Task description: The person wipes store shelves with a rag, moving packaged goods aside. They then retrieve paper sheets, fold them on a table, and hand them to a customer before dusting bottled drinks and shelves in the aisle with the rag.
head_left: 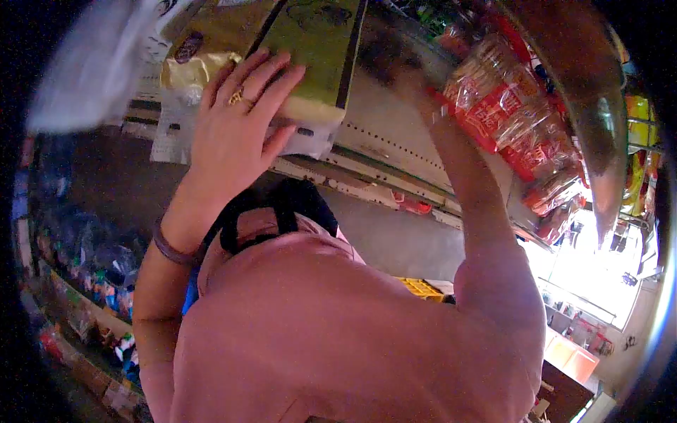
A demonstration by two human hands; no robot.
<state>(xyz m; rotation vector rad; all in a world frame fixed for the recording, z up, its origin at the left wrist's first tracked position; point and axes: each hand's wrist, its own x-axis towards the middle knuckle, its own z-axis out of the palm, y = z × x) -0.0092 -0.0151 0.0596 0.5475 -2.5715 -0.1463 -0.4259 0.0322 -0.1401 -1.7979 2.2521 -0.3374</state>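
Red-labelled clear packets [501, 106] crowd the right part of the shelf [384, 120], just beyond the right forearm, and a large brown shape [589, 92], too blurred to name, hangs in front of some of them; a pale blurred thing [92, 70] covers the upper left corner of the view, and the pink shirt [352, 317] blocks much of the lower part. The green box [317, 56], with dark strips along its sides, is at the front edge of the shelf, left of those packets, with a gold-wrapped package [197, 70] beside it. The left hand [247, 109] lies across both, fingers long and a little apart, thumb out over the near end of the box, palm not clasped around either. The right hand [405, 77] is smeared by motion above the shelf, between box and packets; how far it is open, and whether it has hold of anything, I cannot tell. The shelf is pale, with rows of small holes near its front edge. Below are a grey floor [395, 225] and a yellow crate [423, 287]; more goods [106, 282] line the left side, and a glaring window [589, 257] lights the right
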